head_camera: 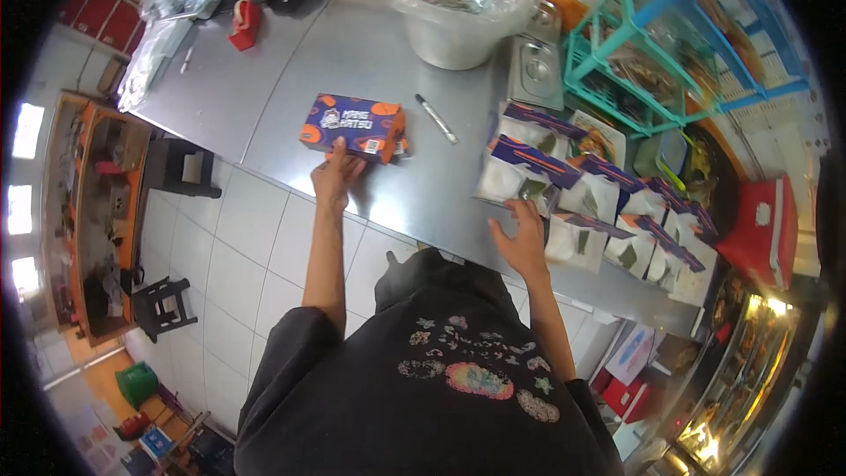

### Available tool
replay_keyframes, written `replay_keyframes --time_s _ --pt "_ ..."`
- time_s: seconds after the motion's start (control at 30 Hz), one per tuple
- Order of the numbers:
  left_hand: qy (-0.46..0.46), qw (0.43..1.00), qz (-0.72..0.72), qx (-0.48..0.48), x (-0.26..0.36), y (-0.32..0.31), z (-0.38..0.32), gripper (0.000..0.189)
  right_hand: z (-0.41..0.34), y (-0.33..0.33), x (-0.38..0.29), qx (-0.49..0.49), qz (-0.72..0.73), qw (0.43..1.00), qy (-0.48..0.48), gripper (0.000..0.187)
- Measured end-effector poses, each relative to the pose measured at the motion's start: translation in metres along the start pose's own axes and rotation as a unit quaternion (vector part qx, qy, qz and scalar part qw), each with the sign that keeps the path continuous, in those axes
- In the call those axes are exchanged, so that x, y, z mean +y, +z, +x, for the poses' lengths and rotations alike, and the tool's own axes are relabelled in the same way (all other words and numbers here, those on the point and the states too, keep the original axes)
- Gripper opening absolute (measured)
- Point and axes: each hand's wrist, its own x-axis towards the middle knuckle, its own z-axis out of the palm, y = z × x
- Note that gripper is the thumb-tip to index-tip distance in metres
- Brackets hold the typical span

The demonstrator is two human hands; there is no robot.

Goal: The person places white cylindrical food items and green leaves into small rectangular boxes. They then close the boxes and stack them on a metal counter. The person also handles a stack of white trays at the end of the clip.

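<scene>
My left hand (338, 172) holds the near edge of a closed purple and orange printed cardboard food box (353, 125), thumb on its lid, over the steel table (277, 125). My right hand (522, 235) is at the near edge of an open food box (502, 175) with white contents and a small green packet; its fingertips seem to touch it, and whether they grip cannot be told. Several similar open boxes (578, 241) stand in rows to the right. A marker pen (436, 119) lies between the closed box and the open ones.
A large tub lined with clear plastic (456, 33) stands at the back, beside lidded steel pans (534, 73). Turquoise plastic racks (634, 59) and a red cooler box (760, 231) are at the right. A red tape dispenser (245, 23) lies back left. Black stools (162, 307) stand on the floor.
</scene>
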Motion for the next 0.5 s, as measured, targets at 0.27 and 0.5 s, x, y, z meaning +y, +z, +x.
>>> replay_keyframes --time_s 0.27,0.5 --pt "-0.060 0.992 0.091 -0.055 0.007 -0.018 -0.038 0.072 -0.006 0.016 -0.006 -0.053 0.018 0.998 0.025 0.031" --pt "0.183 0.950 0.250 -0.027 -0.048 -0.057 -0.051 0.037 -0.007 0.033 0.017 -0.013 -0.165 0.986 -0.003 0.032"
